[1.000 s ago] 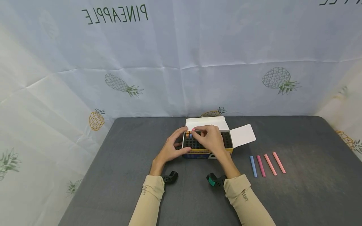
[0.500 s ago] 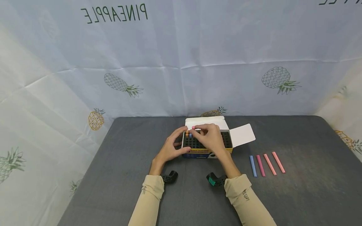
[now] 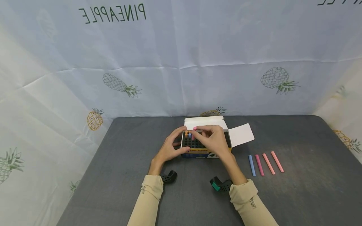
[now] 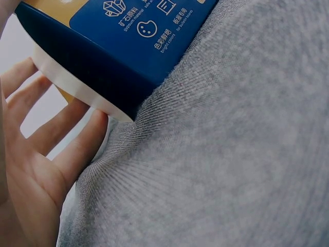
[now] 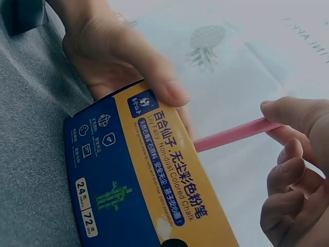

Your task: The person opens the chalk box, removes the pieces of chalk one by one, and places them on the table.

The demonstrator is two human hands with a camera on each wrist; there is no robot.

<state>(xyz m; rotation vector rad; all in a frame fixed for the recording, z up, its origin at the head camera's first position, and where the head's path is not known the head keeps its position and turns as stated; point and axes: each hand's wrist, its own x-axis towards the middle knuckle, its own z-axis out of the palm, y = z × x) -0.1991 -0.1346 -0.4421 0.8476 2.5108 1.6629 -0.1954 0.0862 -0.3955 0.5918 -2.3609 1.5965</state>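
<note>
In the head view, an open chalk box [image 3: 209,154] with a black hole grid stands at the far middle of the table. My left hand [image 3: 169,147] grips its left end, thumb on the front, fingers at the end and back. My right hand [image 3: 215,139] pinches a pink chalk stick [image 5: 234,135] between thumb and finger, above the left part of the grid. The right wrist view shows the stick slanting out from the box opening; its lower end is hidden by the box edge. Orange chalks [image 3: 186,135] and a blue chalk [image 3: 189,135] sit in the grid's back left corner.
On the dark table [image 3: 121,194], right of the box, lie a blue chalk [image 3: 252,165], a magenta chalk [image 3: 259,165] and two salmon-pink chalks [image 3: 268,164]. The box's white side flap [image 3: 241,135] sticks out rightward; its white lid [image 3: 205,122] stands behind. A pineapple-print cloth [image 3: 181,62] hangs beyond.
More of the pink chalk shows, and it has shifted slightly right with my right hand. The right forearm has moved a little right. My left hand keeps its grip on the box.
</note>
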